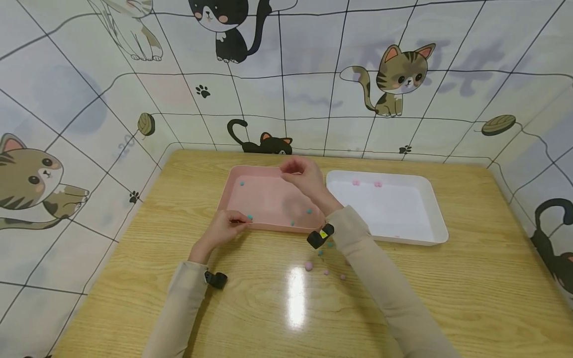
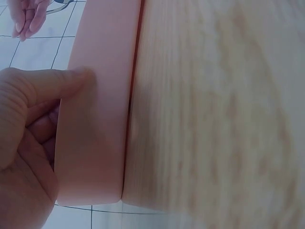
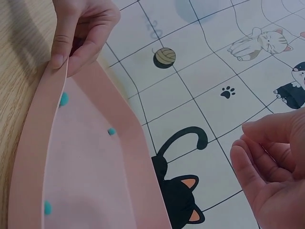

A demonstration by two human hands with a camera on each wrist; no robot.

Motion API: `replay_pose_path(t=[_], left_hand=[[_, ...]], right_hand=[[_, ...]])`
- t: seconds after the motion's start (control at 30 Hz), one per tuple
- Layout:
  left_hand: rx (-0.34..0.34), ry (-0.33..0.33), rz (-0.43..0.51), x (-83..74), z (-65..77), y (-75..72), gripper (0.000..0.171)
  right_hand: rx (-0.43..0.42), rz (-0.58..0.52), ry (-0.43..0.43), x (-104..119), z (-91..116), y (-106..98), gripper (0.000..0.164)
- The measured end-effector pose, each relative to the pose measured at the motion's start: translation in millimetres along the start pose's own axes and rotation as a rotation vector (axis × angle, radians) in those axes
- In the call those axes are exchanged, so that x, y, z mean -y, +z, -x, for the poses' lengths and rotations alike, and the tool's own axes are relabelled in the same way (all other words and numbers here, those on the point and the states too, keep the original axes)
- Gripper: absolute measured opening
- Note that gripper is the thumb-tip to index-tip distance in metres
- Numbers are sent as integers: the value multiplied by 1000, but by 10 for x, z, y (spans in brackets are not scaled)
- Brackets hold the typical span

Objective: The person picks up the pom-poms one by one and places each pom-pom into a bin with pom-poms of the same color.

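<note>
My left hand [image 1: 222, 229] pinches the near rim of a pink tray [image 1: 273, 171] close to its left corner, thumb on the outer wall, as the left wrist view also shows. Inside that tray lie several small teal pieces, one teal piece [image 1: 242, 183] at the back left and another teal piece [image 3: 111, 131] seen on its floor in the right wrist view. Over the tray's back right part hangs my right hand [image 1: 304, 176], fingers loosely bent. Nothing shows between its fingertips [image 3: 245, 128] in the right wrist view.
Right of the pink tray stands a white tray [image 1: 385, 214] holding pink pieces [image 1: 378, 184]. On the table [image 1: 250, 308] in front lie loose pink balls [image 1: 308, 266] and teal bits [image 1: 320, 253], partly behind my right sleeve. A cat-patterned sheet [image 1: 309, 99] rises behind the table.
</note>
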State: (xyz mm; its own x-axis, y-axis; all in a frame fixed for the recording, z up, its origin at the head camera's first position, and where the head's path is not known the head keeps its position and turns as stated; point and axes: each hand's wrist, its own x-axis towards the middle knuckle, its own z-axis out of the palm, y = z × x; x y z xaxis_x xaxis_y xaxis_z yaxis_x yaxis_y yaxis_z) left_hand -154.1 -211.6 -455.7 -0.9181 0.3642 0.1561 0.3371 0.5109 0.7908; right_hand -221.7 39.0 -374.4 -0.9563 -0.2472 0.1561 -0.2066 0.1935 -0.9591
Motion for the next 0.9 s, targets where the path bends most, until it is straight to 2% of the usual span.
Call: replay_pose_path(t=[0.23, 0.43, 0.9], left_hand=[[8, -13, 0, 5, -7, 2, 9], [3, 0, -6, -3, -6, 2, 8], [0, 11, 27, -44, 9, 5, 5]], right_hand=[[9, -6, 2, -9, 179, -90, 14], [16, -24, -44, -39, 361, -159, 12], [60, -9, -57, -162, 822, -367, 11]])
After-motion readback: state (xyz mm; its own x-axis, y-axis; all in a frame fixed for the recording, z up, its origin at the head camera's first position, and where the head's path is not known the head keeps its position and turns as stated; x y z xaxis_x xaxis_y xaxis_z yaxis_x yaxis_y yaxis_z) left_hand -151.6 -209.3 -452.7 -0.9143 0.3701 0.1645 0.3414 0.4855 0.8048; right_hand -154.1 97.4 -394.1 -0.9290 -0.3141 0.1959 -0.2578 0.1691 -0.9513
